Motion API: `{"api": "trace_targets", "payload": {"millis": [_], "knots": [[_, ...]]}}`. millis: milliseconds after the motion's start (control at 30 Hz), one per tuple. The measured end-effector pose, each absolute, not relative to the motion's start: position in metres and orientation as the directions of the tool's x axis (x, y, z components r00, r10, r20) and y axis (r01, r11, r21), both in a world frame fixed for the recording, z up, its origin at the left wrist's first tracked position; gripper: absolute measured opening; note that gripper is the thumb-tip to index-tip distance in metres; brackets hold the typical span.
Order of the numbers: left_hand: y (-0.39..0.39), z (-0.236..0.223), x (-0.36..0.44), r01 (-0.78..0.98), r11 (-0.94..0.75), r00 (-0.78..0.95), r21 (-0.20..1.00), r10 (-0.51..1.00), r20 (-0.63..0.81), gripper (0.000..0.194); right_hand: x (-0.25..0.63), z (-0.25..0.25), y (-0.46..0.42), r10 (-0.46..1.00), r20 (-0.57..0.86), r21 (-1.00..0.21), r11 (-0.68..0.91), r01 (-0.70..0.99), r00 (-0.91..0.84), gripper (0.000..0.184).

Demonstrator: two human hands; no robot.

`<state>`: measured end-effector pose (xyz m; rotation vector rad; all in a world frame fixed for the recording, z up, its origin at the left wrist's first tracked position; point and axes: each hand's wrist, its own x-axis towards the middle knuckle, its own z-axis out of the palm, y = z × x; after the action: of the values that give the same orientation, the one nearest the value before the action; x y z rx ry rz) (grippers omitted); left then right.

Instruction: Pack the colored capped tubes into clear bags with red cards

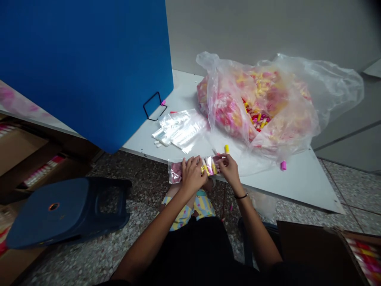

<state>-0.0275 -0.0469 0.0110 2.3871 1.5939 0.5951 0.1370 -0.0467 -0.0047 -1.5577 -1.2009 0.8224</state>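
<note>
Lower centre of the frame, at the table's (306, 182) front edge: I watch remotely a clear packet (209, 166), long axis left-to-right | left hand (192, 171), grip narrow, holds its middle | right hand (228, 165) pinches its right end | neither hand nearer

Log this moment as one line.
left hand: holding long, clear plastic packet; right hand: at its right end; behind: translucent, bulging plastic bag

A flat, deep-blue board (89, 59) hides part of the white surface (306, 186), with an angular black wire frame (151, 99) at its right edge. Behind runs a plain grey wall (268, 28). At left, a dark-blue plastic stool (70, 202) with a holed seat stands on speckled stone-chip flooring (143, 206), near open brown cardboard boxes (20, 147).
</note>
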Motion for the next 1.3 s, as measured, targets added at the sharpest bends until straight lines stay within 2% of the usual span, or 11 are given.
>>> {"api": "trace_targets", "payload": {"millis": [333, 567, 700, 767, 833, 933, 1000, 1067, 1133, 1200, 1300], "knots": [[-0.04, 0.034, -0.021, 0.861, -0.415, 0.433, 0.295, 0.901, 0.005, 0.057, 0.132, -0.023, -0.069, 0.957, 0.06, -0.981, 0.004, 0.194, 0.285, 0.034], [-0.005, 0.048, -0.026, 0.854, -0.455, 0.506, 0.252, 0.84, -0.198, 0.055, 0.13, -0.015, -0.078, 0.96, 0.188, -0.921, 0.1, 0.375, 0.206, 0.037], [0.011, 0.045, -0.036, 0.859, -0.414, 0.487, 0.302, 0.842, -0.232, 0.055, 0.126, -0.018, -0.077, 0.938, 0.208, -0.938, 0.11, 0.329, 0.279, 0.029], [0.011, 0.044, -0.044, 0.841, -0.405, 0.508, 0.359, 0.82, -0.266, 0.058, 0.125, -0.016, -0.076, 0.927, 0.241, -0.94, 0.148, 0.309, 0.287, 0.027], [0.006, 0.045, -0.05, 0.774, -0.366, 0.552, 0.517, 0.789, -0.268, 0.051, 0.125, -0.005, -0.077, 0.916, 0.319, -0.908, 0.221, 0.356, 0.244, 0.027], [-0.009, 0.051, -0.052, 0.464, -0.237, 0.608, 0.854, 0.785, -0.113, 0.036, 0.125, 0.024, -0.085, 0.861, 0.505, -0.743, 0.398, 0.538, 0.061, 0.027], [-0.02, 0.058, -0.049, 0.234, -0.171, 0.574, 0.957, 0.819, 0.006, 0.033, 0.124, 0.044, -0.092, 0.788, 0.615, -0.595, 0.498, 0.631, -0.042, 0.027], [-0.031, 0.066, -0.045, 0.098, -0.09, 0.513, 0.991, 0.858, 0.027, 0.027, 0.121, 0.057, -0.099, 0.722, 0.692, -0.536, 0.502, 0.678, 0.013, 0.029], [-0.04, 0.073, -0.042, -0.011, 0.016, 0.421, 1.0, 0.907, -0.009, 0.021, 0.118, 0.061, -0.102, 0.705, 0.682, -0.624, 0.422, 0.658, 0.194, 0.041], [-0.048, 0.076, -0.042, -0.102, 0.052, 0.324, 0.993, 0.946, -0.016, 0.017, 0.115, 0.06, -0.104, 0.782, 0.541, -0.781, 0.33, 0.53, 0.31, 0.046], [-0.059, 0.075, -0.042, -0.129, -0.022, 0.239, 0.991, 0.97, 0.053, 0.016, 0.11, 0.056, -0.104, 0.935, 0.278, -0.918, 0.193, 0.346, 0.218, 0.028]]}}
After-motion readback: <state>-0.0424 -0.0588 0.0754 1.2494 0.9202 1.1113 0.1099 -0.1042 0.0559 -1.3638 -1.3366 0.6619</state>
